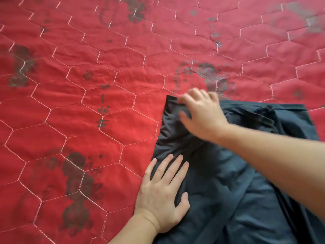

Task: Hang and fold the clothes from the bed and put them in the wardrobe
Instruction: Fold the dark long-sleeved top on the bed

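A dark blue-grey garment (237,173) lies crumpled on the near right part of the bed, spread over the red quilt (88,106). Its far edge runs fairly straight towards the right, while its far-left corner is bunched and lifted a little. Folds and creases cross its middle, and a thicker seam or band shows near the far right of the cloth. What kind of garment it is cannot be told from this view.

The right hand (202,113) reaches in from the right across the garment, forearm passing over the cloth. Its fingers are curled at the far-left corner, pinching the fabric edge there; the hand is somewhat blurred.

The left hand (163,192) lies flat on the near left edge of the garment, fingers straight and slightly spread, pointing away from the person. The palm presses the cloth down onto the quilt, with the outer side of the hand sitting just at the border between fabric and bedcover.

The two hands are apart, the right one farther away and the left one nearer.

The quilt fills the rest of the view, stitched in pale thread into large hexagons and printed with faded dark floral motifs.
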Motion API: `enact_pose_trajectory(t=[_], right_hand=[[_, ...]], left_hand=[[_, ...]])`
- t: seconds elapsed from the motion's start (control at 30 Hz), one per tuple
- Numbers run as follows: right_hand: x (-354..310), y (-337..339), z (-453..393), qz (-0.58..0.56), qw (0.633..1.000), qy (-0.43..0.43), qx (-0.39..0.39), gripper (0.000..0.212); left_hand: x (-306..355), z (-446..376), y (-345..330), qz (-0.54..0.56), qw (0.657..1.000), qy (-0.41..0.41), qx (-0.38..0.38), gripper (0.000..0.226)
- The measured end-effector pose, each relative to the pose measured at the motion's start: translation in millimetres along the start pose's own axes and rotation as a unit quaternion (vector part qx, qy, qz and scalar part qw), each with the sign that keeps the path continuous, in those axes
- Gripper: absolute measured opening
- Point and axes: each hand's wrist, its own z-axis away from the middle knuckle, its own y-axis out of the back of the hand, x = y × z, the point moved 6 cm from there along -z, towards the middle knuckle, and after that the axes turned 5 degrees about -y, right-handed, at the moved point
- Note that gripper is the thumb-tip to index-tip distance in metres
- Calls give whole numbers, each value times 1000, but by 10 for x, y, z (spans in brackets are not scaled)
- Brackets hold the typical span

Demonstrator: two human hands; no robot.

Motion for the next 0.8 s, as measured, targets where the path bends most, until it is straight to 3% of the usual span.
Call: enact_pose_trajectory(t=[0.13,0.27,0.47,0.67,0.73,0.8], right_hand=[[-109,-177,374,26,993,109,-44,39],[-74,-455,136,39,990,8,-135,62],[-80,-522,25,25,991,-71,-114,68],[188,49,1124,-4,1000,-29,12,61],[300,138,1614,-1,1000,-21,1,60],[398,49,2000,52,995,-23,-77,64]], left_hand=[[14,-17,-3,-11,1000,4,-4,68],[15,-7,-5,-17,1000,0,0,68],[-2,-10,-23,-30,999,-9,32,67],[9,-49,-17,-26,999,-4,23,66],[12,-40,-11,-24,1000,8,16,67],[31,2,-11,-21,1000,19,-7,69]])
